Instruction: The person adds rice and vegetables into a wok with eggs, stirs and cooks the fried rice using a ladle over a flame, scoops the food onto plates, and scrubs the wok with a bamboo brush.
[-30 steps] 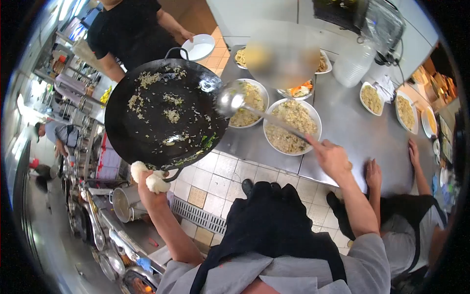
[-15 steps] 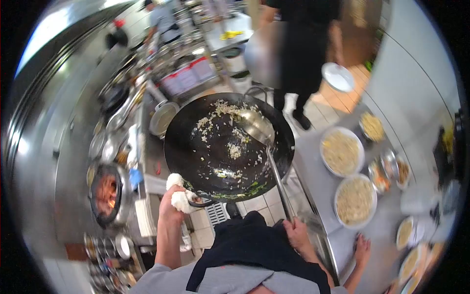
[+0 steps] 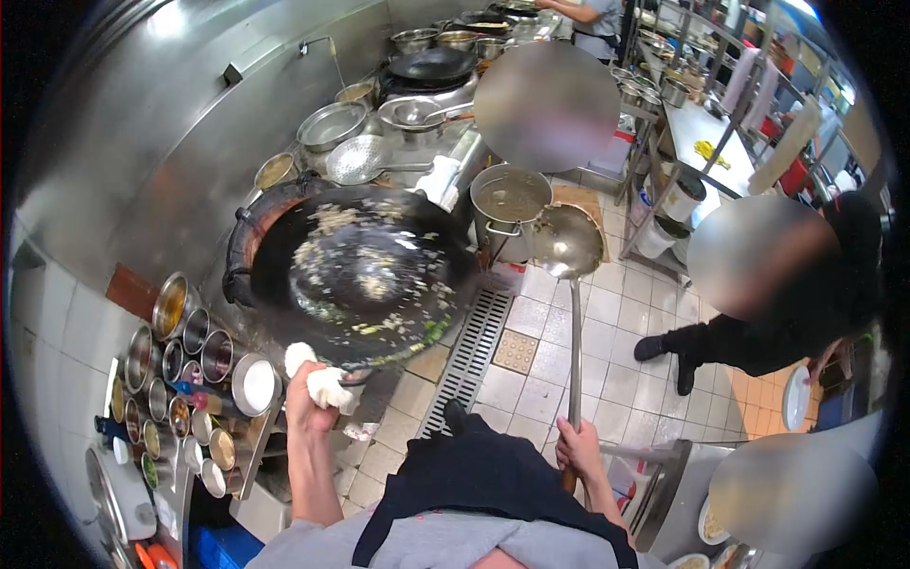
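My left hand [image 3: 310, 406] is closed around a folded white cloth [image 3: 329, 389] on the near handle of a black wok [image 3: 273, 305]. Small white and green bits of food [image 3: 379, 284], smeared by motion, lie in the wok. The wok is at the front of the stove, partly covering a dark burner ring [image 3: 248, 232]; whether it touches the ring I cannot tell. In my right hand [image 3: 580, 449] is the handle of a long metal ladle [image 3: 569, 245]. Its bowl is apart from the wok, on the right, and has a few green flecks.
Behind the ladle stands a metal pot [image 3: 512, 197] of liquid. A perforated skimmer [image 3: 360, 159] lies on the stove. Seasoning containers [image 3: 216, 356] crowd the left shelf. A floor drain [image 3: 467, 365] crosses the tiles. To the right, a person in dark clothes [image 3: 758, 337] is near a white plate [image 3: 796, 398].
My view has turned left, from the counter with food bowls towards the stove. The wok is now at the burner, and the ladle has come out of it to the right.
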Motion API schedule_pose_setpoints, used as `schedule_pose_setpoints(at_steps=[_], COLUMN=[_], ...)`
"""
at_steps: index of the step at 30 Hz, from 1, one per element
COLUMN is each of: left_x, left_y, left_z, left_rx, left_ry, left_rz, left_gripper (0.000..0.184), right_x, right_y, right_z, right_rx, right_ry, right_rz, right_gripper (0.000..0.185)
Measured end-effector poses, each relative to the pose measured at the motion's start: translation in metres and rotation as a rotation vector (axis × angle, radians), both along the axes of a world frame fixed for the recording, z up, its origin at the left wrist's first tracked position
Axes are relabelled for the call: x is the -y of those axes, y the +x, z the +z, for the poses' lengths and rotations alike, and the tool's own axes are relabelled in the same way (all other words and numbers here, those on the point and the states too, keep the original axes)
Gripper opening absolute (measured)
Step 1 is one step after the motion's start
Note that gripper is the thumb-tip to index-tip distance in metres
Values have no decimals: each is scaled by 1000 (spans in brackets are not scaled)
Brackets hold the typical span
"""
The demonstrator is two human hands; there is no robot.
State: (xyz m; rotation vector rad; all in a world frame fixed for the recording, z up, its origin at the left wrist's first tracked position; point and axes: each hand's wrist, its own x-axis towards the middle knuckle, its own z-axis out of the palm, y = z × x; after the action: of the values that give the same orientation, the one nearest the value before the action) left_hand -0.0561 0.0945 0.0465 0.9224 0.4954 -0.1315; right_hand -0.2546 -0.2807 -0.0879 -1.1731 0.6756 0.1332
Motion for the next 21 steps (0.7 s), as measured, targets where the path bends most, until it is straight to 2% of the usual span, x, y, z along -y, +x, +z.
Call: schedule_pose_setpoints(at_steps=[3, 4, 9, 12, 15, 17, 19, 20, 21], left_x=[4, -36, -59, -37, -21, -4, 12, 20, 23], left_y=[39, 59, 78, 93, 130, 156, 190, 204, 220], left_z=[-30, -43, -55, -63, -82, -103, -126, -133, -149], left_rx=[18, 8, -17, -20, 40, 103, 140, 121, 145], left_ry=[36, 10, -117, -214, -299, -344, -303, -342, -370], left_rz=[104, 154, 376, 424, 564, 597, 612, 672, 685], left_gripper=[8, 7, 5, 1, 3, 5, 8, 10, 11], right_x=[31, 2, -15, 4, -19, -40, -57, -73, -87], right_y=[53, 77, 163, 238, 346, 418, 493, 522, 550], right_z=[-5, 7, 23, 8, 35, 88, 102, 117, 117], right_rx=[0, -21, -70, 80, 185, 291, 506, 522, 518], right_ry=[66, 2, -169, -406, -422, -252, -163, -50, -81], right_rz=[67, 92, 292, 451, 619, 703, 834, 847, 899], right_gripper=[35, 34, 31, 28, 25, 24, 23, 31, 36])
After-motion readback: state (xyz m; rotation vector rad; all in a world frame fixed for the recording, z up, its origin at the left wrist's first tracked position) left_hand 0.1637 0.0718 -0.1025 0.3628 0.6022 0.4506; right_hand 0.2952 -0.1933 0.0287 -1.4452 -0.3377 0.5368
